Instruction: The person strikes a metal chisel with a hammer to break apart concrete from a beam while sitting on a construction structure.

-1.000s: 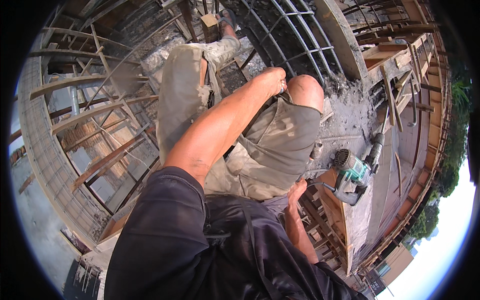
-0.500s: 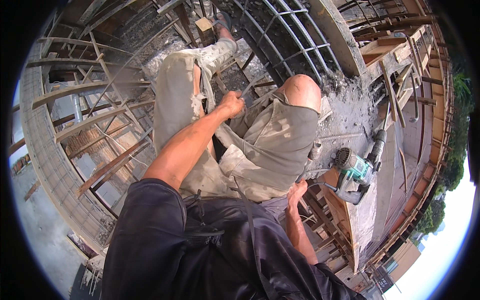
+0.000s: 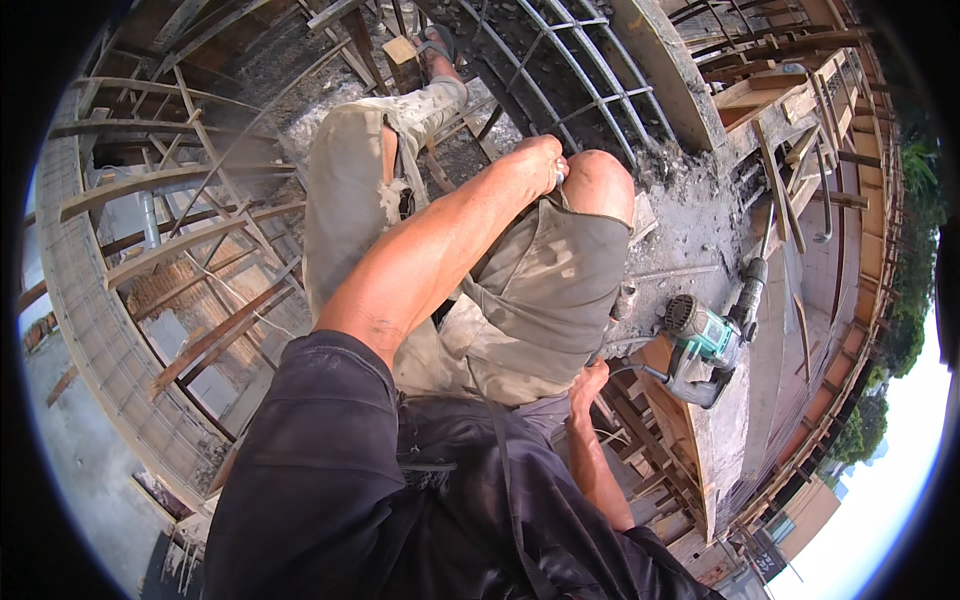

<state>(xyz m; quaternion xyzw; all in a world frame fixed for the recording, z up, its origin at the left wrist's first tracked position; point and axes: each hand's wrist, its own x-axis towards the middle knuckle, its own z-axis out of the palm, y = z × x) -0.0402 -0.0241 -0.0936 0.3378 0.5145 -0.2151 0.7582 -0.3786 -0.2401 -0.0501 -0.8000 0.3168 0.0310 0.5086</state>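
Note:
My left hand (image 3: pixel 540 165) is closed in front of my bare right knee (image 3: pixel 600 185), its fingers curled around something I cannot make out. My left forearm crosses over my dusty, torn trousers (image 3: pixel 350 190). Low beside my right thigh, my right hand (image 3: pixel 588 385) has its fingers bent, partly hidden by the trouser cloth; what they hold, if anything, does not show. Just past it, a teal and grey rotary hammer (image 3: pixel 712 335) with a long bit lies on the concrete, touched by neither hand.
A rebar grid (image 3: pixel 590 75) runs along a dark trough ahead, beside a concrete-crusted board (image 3: pixel 670 70). Rubble-strewn concrete (image 3: pixel 690 230) lies at my right. Timber framing (image 3: pixel 170 180) with open gaps drops away on the left. A wood block (image 3: pixel 400 50) stands near my sandalled foot (image 3: pixel 437 45).
My left hand has moved from between my legs, forward and right to my right knee. My right hand and the rotary hammer have stayed nearly in place.

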